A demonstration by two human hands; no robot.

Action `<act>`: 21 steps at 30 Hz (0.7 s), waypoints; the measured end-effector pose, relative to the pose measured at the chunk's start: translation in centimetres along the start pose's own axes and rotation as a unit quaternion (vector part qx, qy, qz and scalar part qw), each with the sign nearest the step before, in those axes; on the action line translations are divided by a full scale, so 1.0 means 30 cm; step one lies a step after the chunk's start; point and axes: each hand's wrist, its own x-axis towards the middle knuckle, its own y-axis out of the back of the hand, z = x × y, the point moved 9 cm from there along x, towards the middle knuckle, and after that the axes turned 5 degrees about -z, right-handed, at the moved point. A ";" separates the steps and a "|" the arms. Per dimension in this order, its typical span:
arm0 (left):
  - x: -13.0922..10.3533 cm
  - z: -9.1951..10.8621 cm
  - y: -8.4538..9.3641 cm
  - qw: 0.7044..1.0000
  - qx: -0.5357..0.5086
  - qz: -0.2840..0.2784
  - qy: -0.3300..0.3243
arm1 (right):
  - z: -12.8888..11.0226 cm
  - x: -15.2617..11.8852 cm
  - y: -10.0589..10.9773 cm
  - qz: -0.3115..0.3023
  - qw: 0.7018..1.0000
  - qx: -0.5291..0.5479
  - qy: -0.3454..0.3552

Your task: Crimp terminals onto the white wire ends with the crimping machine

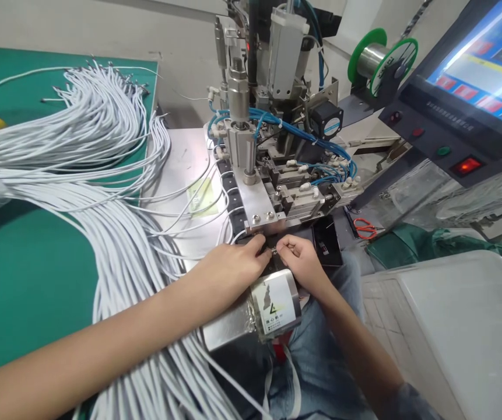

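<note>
"On the left, what's there?"
"White cables (pixel 115 251) spread over a green table (pixel 27 280), some running right to the machine (pixel 253 195)."
"And next?"
"The left hand (pixel 228 268), just near of the machine, fingers narrowed. Right at its fingertips is a small metal piece (pixel 273 251), then the right hand (pixel 302 259), fingers curled close beside it."
"Which hand grips it?"
"I can't tell."

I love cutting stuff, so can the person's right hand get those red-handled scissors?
Probably yes: only a flat, dark rectangular thing seems to lie between the right hand and the red-handled scissors, though the hand looks busy with a small shiny piece.
</note>
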 end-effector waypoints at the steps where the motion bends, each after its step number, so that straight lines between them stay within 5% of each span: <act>1: 0.001 0.002 0.000 1.000 0.001 -0.001 -0.001 | 0.003 0.000 -0.004 -0.004 1.000 -0.001 0.001; 14: -0.029 -0.063 0.050 0.995 -0.027 -0.040 0.082 | 0.041 0.010 -0.024 0.006 0.999 0.042 0.008; 17: -0.035 -0.064 0.052 0.994 -0.028 -0.043 0.099 | 0.016 -0.033 0.025 0.072 0.997 0.022 0.009; 21: -0.037 -0.087 0.055 0.990 -0.004 -0.028 0.136 | -0.106 -0.233 0.070 0.204 0.971 -0.102 0.072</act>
